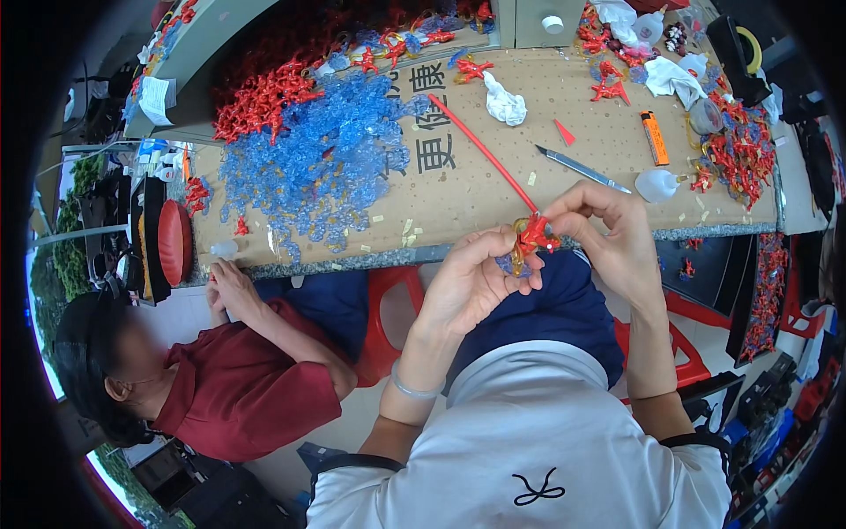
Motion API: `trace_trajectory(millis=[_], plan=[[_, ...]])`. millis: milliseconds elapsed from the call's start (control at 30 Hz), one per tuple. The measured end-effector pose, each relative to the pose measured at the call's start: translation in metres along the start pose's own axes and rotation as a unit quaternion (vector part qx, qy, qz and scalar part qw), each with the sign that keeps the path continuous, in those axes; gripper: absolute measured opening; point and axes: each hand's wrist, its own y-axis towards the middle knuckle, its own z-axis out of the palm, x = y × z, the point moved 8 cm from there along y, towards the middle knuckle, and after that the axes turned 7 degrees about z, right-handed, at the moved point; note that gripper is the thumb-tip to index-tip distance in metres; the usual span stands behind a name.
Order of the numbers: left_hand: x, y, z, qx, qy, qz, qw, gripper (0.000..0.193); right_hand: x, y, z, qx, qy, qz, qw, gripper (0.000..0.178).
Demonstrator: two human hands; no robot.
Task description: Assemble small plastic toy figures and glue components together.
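Note:
Just past the table's near edge, I hold a small red plastic figure with clear yellow and blue pieces on it. My left hand is closed on it from the left, thumb on top and fingers beneath. At its right side, my right hand pinches the figure's edge between thumb and forefinger; the exact contact is partly hidden. A thin red rod slants across the table, its near end by the figure. Beyond my right hand lies a craft knife with a dark handle end.
Clear blue pieces and red figures are heaped at left. Around lie a crumpled tissue, an orange box, a squeeze bottle and more figures. A co-worker sits at left beside a red stool.

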Motion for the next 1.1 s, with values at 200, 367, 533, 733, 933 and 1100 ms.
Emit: trace_trajectory(millis=[200, 367, 533, 733, 933, 1100], plan=[[0.002, -0.004, 0.002, -0.006, -0.039, 0.004, 0.999, 0.031, 0.003, 0.001, 0.002, 0.016, 0.016, -0.095, 0.995, 0.023], [0.01, -0.002, 0.0, 0.014, -0.072, -0.009, 0.997, 0.032, 0.001, 0.003, 0.004, 0.021, 0.026, -0.093, 0.995, 0.018], [0.02, 0.001, -0.003, 0.118, 0.032, -0.029, 0.992, 0.044, -0.01, 0.007, 0.004, 0.045, 0.018, -0.057, 0.997, 0.01], [-0.008, -0.002, 0.005, 0.006, 0.273, 0.171, 0.947, 0.039, -0.022, 0.009, 0.003, 0.051, 0.038, 0.004, 0.998, 0.01], [-0.019, -0.01, 0.016, -0.031, 0.345, 0.24, 0.907, 0.026, -0.034, 0.009, 0.008, 0.057, 0.112, 0.077, 0.989, 0.014], [-0.02, -0.011, 0.013, -0.07, 0.345, 0.225, 0.908, 0.02, -0.032, 0.008, 0.01, 0.066, 0.125, 0.092, 0.986, 0.014]])
